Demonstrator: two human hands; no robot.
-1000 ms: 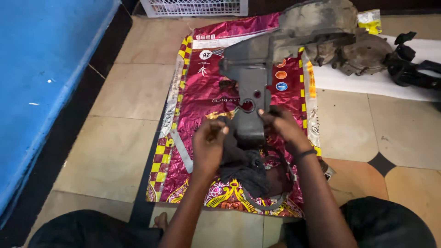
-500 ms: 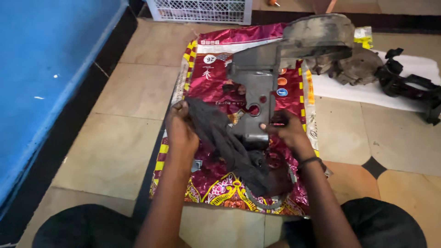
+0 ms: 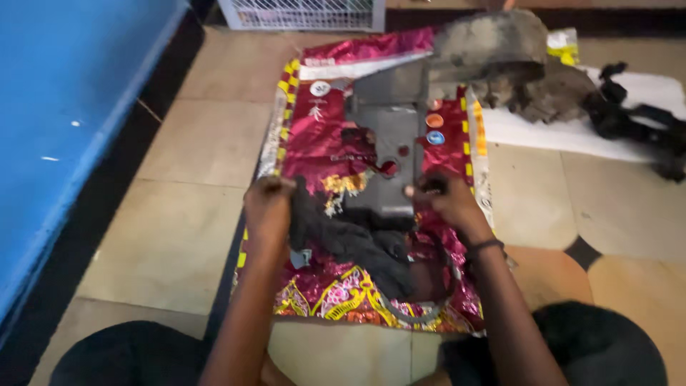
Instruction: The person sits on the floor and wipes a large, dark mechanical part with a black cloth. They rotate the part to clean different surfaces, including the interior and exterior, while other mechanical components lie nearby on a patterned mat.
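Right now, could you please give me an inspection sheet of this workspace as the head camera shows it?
Surface: tiled floor with a magenta printed sack spread flat.
Job's things: grey metal cover lying on the sack; dark rag draped at its near end.
Clutter: dirty engine casing and black parts on white sheet.
Grippers: left hand grips the rag; right hand rests on the cover's edge, wristband on.
Cables: nothing seen.
Surroundings: blue panel at left, white basket at top.
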